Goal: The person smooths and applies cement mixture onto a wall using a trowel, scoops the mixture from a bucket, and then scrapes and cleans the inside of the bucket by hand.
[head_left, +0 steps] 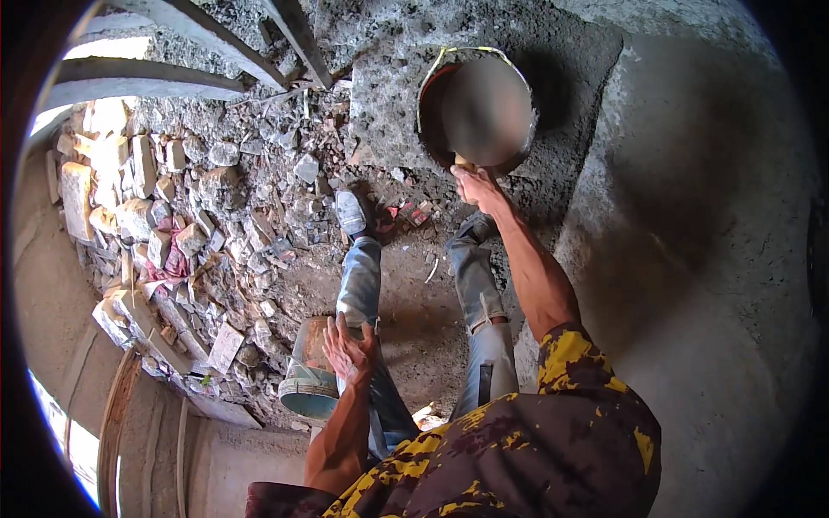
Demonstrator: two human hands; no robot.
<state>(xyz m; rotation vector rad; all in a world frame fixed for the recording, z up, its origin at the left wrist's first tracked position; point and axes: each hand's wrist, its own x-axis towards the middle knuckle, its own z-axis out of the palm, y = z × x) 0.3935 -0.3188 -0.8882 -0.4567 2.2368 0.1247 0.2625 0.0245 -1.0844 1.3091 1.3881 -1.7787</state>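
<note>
My right hand (477, 188) is closed around the short tan handle (463, 161) of a tool at the near rim of a round bucket (425, 129). The tool's other end is lost in a blurred patch over the bucket's mouth, so its kind and the contents cannot be made out. A pale yellow bail runs along the bucket's far rim. My left hand (349, 352) is held over my left leg with its fingers stretched apart, holding nothing. Beside it, a stained bucket (308, 387) lies tipped, its blue-grey mouth facing me.
Broken bricks and stones (164, 207) are heaped at the left, with a reddish cloth (175, 257) among them. Wooden beams (216, 43) slant across the far left. A rough plastered wall (691, 285) stands at the right. Small rubble lies around my feet.
</note>
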